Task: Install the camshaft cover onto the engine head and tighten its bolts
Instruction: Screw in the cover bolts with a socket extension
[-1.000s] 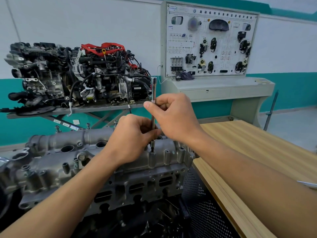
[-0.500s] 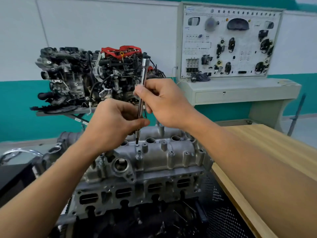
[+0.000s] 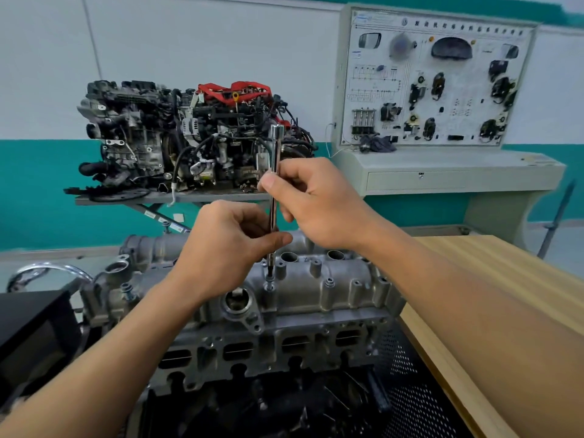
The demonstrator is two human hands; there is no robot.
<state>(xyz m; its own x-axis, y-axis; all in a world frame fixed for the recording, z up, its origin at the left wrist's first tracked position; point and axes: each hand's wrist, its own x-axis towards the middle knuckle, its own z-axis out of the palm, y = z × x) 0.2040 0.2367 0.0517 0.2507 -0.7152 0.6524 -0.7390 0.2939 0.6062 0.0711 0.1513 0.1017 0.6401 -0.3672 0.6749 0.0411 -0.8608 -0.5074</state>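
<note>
**Item: camshaft cover [image 3: 341, 289].** Grey cast metal, dull finish, with raised bolt bosses along its near edge and round open bores along the top. It sits on the engine head [image 3: 284, 339], which shows a row of rectangular ports on its near face.

**Tool: driver bar [image 3: 275, 150].** Slim, chrome, upright, with a socket end at the top. Its tip meets a bolt [image 3: 269, 284] in a near-edge boss, left of the cover's middle.

**Grip.** The left hand [image 3: 227, 248] pinches the lower shaft just above the cover. The right hand [image 3: 316, 200] pinches the shaft higher up between thumb and fingers.

**Surroundings.** Wooden table [image 3: 493, 298] at right. Display engine [image 3: 189, 137] far left. Training panel [image 3: 436, 86] far right.
</note>
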